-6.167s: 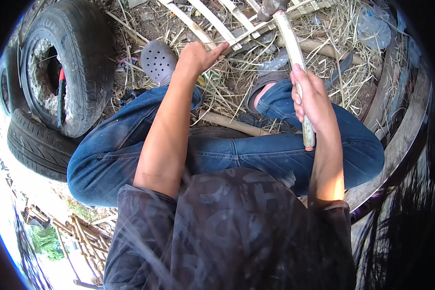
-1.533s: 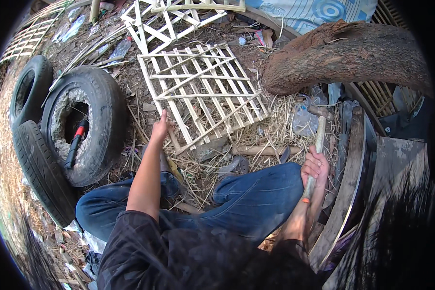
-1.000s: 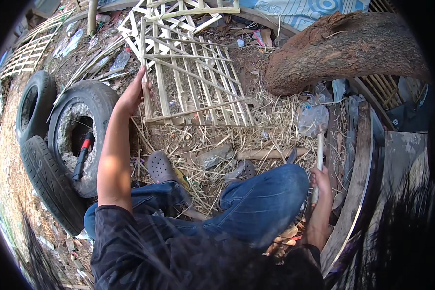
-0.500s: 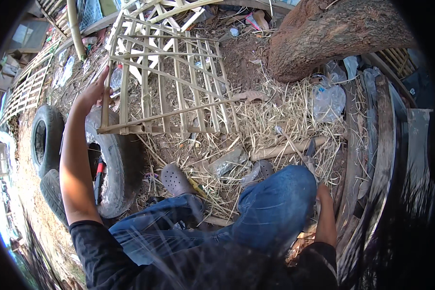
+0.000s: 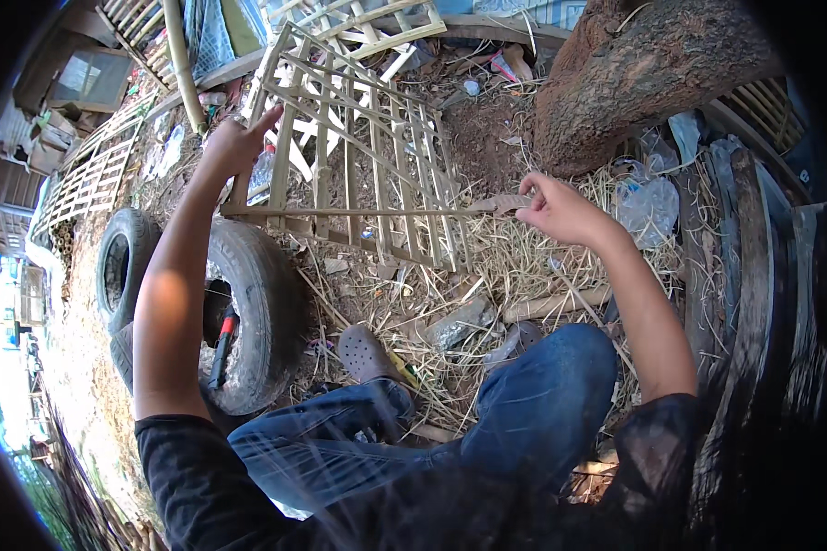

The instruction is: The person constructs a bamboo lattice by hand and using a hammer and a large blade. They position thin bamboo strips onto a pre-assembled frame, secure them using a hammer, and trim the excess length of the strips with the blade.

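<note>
My left hand (image 5: 237, 147) is closed around the left edge of a bamboo lattice panel (image 5: 351, 216), holding it tilted up off the ground. The panel is made of pale split strips, with several long slats crossed by thinner ones. Past the panel's right end, my right hand (image 5: 560, 211) reaches out with thumb and forefinger apart. Nothing shows between these fingers. They are near the tip of the panel's near crosswise strip and a brown dried leaf (image 5: 504, 204).
Old tyres (image 5: 257, 308) stand at left, with a black tool with a red part (image 5: 222, 344) inside the nearer one. A tree trunk (image 5: 634, 87) leans at upper right. A stone block (image 5: 461, 321) and a bamboo pole (image 5: 556, 304) lie among straw before my feet.
My right hand has come up from beside my right knee to the panel's right end. The panel has tilted, its near edge lifting, with my left hand still on it.
</note>
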Demonstrator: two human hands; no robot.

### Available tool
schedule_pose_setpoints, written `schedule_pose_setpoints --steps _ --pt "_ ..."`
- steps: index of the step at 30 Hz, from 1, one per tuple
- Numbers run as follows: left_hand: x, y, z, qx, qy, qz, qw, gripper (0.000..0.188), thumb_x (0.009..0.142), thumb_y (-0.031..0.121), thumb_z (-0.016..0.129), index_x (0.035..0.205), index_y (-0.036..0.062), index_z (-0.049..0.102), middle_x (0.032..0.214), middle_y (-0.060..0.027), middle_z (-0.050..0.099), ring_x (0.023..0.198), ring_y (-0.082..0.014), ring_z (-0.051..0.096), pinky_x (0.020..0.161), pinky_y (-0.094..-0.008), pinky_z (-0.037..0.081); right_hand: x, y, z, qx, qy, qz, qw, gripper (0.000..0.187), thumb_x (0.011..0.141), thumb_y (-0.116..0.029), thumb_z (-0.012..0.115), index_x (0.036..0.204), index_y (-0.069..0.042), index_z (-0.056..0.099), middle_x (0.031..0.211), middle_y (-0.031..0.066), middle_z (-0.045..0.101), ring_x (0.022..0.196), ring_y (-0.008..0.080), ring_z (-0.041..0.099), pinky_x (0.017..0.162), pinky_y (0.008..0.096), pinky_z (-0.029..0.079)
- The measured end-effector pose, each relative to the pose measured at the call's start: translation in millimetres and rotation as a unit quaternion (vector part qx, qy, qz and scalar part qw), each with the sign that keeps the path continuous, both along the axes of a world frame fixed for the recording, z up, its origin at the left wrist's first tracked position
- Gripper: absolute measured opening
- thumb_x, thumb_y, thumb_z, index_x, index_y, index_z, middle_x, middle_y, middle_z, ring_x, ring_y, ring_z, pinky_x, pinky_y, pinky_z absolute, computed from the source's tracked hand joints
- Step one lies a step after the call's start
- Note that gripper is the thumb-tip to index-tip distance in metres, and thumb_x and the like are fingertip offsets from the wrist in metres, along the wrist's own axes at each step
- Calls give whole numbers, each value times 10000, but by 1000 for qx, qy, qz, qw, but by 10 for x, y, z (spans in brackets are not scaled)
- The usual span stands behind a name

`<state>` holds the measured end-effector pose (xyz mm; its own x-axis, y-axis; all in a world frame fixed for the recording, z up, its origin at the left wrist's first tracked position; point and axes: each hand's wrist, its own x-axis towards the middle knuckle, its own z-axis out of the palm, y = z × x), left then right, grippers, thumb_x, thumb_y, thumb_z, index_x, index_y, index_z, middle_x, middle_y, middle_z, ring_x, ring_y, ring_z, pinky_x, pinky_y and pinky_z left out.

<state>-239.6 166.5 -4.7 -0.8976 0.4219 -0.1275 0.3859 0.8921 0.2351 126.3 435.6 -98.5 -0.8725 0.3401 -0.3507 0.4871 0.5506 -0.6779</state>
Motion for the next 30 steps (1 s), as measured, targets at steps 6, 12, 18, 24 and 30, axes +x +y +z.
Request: schedule_pose_setpoints --steps 6,12,18,24,30 --pt "382 -163 456 2 67 -95 993 731 799 648 584 642 -66 610 540 -135 544 545 -267 597 603 -409 480 -419 -201 164 31 1 48 998 393 819 -245 677 1103 -30 512 881 115 603 806 216 590 713 346 471" --pt "1084 -291 1102 -15 84 -174 981 682 812 591 622 698 -82 625 505 -93 496 500 -187 518 527 -369 429 -480 -260 -42 127 8 105 986 452 801 -324 691 1063 5 525 889 147 627 786 230 628 708 343 487" --pt "1901 -1147 2041 22 -39 -211 976 751 678 682 684 707 -63 589 554 -2 453 531 -87 422 492 -272 334 -509 -1017 -440 -16 -363 225 904 706 766 -515 672 1144 72 565 1104 223 614 968 349 630 871 423 495" --pt "2247 -1716 2545 -36 -63 -273 959 848 440 788 629 719 -7 540 556 41 404 520 -68 392 474 -259 281 -21 -2502 -1964 -682 -11 -165 713 1201 730 -364 787 1466 -83 -120 1459 196 285 1336 323 317 1019 456 379" --pt "2235 -1643 2834 -128 -25 -284 950 911 514 846 534 884 17 616 686 -71 564 676 -192 590 621 -315 454 42 -3343 -1977 -805 152 -163 550 870 785 -379 721 1464 -215 203 1468 137 308 1365 297 275 1040 491 331"
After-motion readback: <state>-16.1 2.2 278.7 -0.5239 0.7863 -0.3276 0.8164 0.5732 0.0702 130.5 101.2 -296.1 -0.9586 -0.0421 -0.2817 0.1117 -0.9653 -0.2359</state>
